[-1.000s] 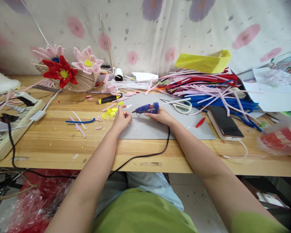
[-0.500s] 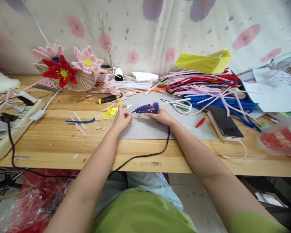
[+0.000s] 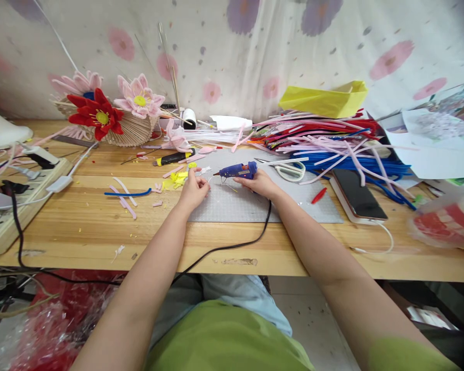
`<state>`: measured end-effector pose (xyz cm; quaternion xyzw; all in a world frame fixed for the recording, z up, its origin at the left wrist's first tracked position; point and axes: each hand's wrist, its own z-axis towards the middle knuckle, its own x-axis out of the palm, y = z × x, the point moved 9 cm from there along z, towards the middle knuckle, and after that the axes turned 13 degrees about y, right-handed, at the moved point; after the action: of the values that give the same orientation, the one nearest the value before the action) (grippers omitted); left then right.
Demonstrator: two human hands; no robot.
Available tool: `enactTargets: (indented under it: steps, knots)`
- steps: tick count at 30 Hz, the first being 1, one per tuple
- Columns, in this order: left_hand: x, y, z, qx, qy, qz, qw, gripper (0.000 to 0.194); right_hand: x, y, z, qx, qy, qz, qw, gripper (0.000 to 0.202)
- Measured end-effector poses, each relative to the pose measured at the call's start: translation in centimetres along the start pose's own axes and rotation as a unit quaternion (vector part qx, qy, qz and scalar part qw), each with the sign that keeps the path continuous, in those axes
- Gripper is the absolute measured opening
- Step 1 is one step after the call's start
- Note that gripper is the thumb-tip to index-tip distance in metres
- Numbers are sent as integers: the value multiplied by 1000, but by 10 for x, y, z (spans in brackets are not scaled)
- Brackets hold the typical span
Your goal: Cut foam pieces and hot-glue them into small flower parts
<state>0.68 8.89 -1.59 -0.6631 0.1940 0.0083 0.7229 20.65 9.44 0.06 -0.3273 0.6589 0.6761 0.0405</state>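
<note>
My right hand is wrapped round a blue hot glue gun. Out of the gun's back end sticks a long pale glue stick. Its nozzle points left, a short gap from my left hand, whose fingers are pinched together. A thin white strand shows at those fingertips; its far end is too small to make out. Right above the left fingers is a small yellow round piece, and I cannot tell if they hold it. Both hands are over the grey cutting mat.
Yellow scraps and a utility knife lie left of the mat. Scissors rest on its right part. Pipe cleaners are heaped behind, near a phone. The gun's black cord crosses the table's front edge.
The glue gun in my right hand has moved slightly right, so its nozzle is farther from my left fingertips. My left hand has hardly moved.
</note>
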Motion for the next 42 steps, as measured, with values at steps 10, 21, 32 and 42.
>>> enactTargets:
  steps: [10,21,32,42]
  knots:
    - [-39,-18,-10,84,-162,-38,983,32,-73,-39,-8,88,-240,-72,964,43]
    - [-51,3,-7,4,-183,-61,981,32,-96,-31,-20,99,-191,-231,949,45]
    - [-49,8,-7,-36,-169,-25,985,28,50,72,31,-99,115,-222,963,7]
    - [-51,9,-6,-46,-166,-21,985,29,89,76,68,-80,186,-327,923,6]
